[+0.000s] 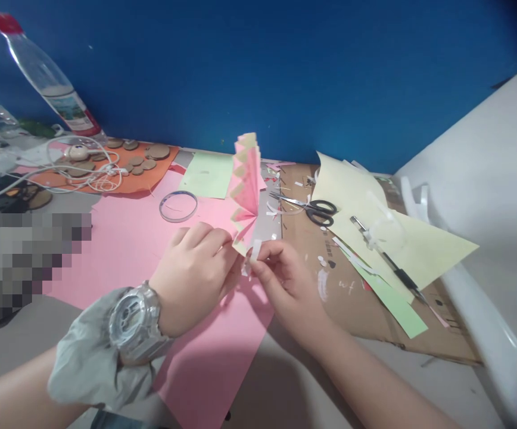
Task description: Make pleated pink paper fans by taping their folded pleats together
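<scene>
A pleated paper fan (247, 179), pink with pale yellow-green edges, stands up from my left hand (200, 265). The left fingers are closed round its lower end, and the fingertips are partly hidden behind the hand. My right hand (285, 280) pinches a small white strip (257, 249) between thumb and forefinger, right beside the fan's folds. Whether the strip is stuck to the fan, I cannot tell. Beneath both hands lies a large pink paper sheet (209, 369).
Black-handled scissors (321, 211) lie on cardboard (298, 185) at the right, near cream paper (361, 190), a pen (396, 271) and a green strip (401, 310). A tape roll (178, 206) rests left of the fan. Behind it are orange paper (151, 179), white cables (53, 185) and a bottle (48, 77).
</scene>
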